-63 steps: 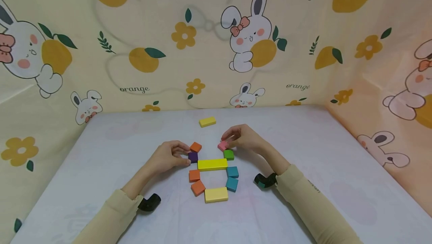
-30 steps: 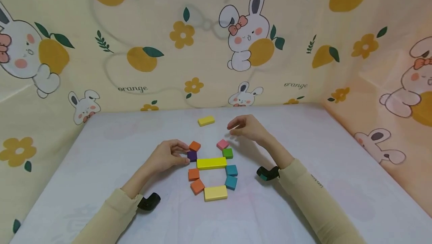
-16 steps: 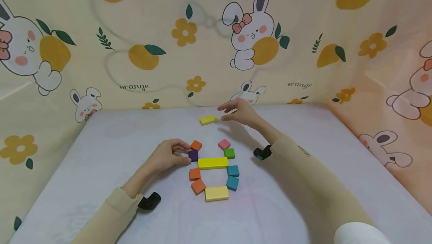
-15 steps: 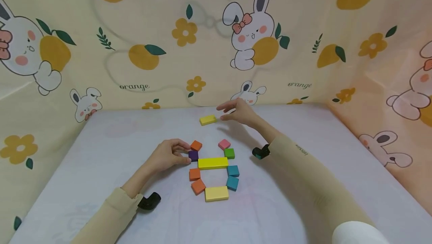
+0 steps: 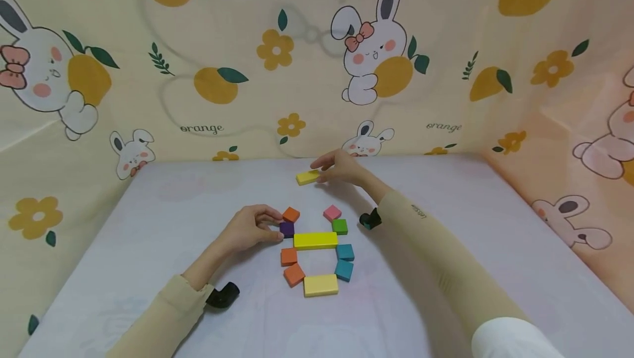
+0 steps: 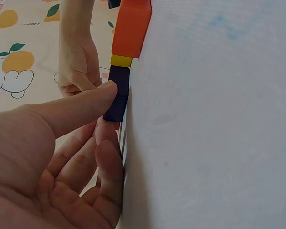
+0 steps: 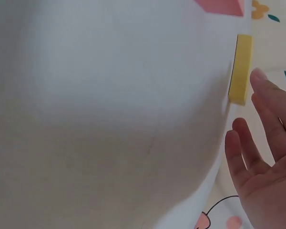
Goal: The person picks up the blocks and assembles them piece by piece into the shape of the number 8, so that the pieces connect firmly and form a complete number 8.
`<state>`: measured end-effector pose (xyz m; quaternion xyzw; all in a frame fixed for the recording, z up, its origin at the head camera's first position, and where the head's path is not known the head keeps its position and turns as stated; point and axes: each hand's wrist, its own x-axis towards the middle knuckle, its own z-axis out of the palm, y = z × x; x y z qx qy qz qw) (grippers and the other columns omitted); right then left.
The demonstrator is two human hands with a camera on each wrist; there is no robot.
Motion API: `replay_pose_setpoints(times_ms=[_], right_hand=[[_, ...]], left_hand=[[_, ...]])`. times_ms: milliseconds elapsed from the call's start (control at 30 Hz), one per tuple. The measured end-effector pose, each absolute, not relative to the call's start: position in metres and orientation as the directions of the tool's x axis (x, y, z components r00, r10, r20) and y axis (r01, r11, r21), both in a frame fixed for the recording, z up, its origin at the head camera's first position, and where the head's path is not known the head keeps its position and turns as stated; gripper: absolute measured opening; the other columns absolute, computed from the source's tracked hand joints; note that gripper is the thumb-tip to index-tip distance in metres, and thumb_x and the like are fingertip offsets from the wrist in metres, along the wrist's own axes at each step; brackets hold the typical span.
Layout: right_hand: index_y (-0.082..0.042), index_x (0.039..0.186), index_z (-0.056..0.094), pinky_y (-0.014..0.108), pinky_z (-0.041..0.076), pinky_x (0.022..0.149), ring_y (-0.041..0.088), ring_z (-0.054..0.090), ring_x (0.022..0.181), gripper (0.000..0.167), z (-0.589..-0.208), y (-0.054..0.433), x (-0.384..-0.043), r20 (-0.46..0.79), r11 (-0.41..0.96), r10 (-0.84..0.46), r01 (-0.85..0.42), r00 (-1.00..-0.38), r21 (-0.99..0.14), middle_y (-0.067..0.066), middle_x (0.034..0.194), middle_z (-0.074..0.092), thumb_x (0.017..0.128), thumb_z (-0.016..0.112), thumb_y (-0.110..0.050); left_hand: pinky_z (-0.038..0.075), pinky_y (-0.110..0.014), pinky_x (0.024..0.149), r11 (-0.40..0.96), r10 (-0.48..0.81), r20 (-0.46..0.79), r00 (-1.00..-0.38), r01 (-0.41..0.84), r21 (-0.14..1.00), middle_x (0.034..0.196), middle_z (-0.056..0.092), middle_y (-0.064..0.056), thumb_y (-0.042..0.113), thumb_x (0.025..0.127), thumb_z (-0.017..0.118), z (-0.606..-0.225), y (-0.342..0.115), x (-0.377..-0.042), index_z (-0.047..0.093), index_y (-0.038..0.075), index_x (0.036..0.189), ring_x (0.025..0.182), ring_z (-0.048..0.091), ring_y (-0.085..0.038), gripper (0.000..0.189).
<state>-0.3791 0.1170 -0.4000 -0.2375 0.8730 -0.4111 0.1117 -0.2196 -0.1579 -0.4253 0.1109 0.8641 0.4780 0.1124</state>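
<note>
My left hand rests on the table with its thumb and a fingertip at opposite ends of a purple block. In the left wrist view the thumb lies over that purple block. An orange block stands against its far corner, by the left fingertips. At the back of the table, my right hand is spread around the right end of a yellow block. The right wrist view shows a gap between the fingers and this yellow block.
A bright yellow long block lies between the two sides of the layout. Pink and green blocks are at its upper right. Below are orange and teal blocks, with a pale yellow block nearest me.
My right hand has left the pink block and moved back and leftward to the far yellow block. The left hand stays at the purple block.
</note>
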Motion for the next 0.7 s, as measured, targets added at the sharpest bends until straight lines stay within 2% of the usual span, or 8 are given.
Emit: replay_pose_setpoints(times_ms=[333, 700], right_hand=[[-0.011, 0.118, 0.072, 0.031, 0.051, 0.086, 0.021, 0.06, 0.103, 0.036, -0.4053, 0.1207, -0.3817, -0.074, 0.586, -0.471, -0.25, -0.879, -0.771, -0.002, 0.115, 0.068, 0.083, 0.081, -0.01], [-0.009, 0.115, 0.073, 0.03, 0.053, 0.082, 0.021, 0.063, 0.099, 0.035, -0.4035, 0.1166, -0.3831, -0.049, 0.603, -0.47, -0.28, -0.881, -0.747, 0.0, 0.11, 0.07, 0.081, 0.082, -0.008]], left_hand=[[0.05, -0.035, 0.079, 0.52, 0.294, -0.091, -0.952, 0.079, 0.85, 0.107, 0.069, 0.001, 0.018, 0.076, 0.087, -0.4261, -0.1568, -0.2185, 0.068, 0.013, 0.111, 0.076, 0.061, -0.019, 0.04], [0.05, -0.034, 0.077, 0.52, 0.295, -0.081, -0.952, 0.089, 0.849, 0.107, 0.069, 0.001, 0.019, 0.076, 0.087, -0.4286, -0.1574, -0.2196, 0.068, 0.013, 0.11, 0.074, 0.061, -0.019, 0.039]])
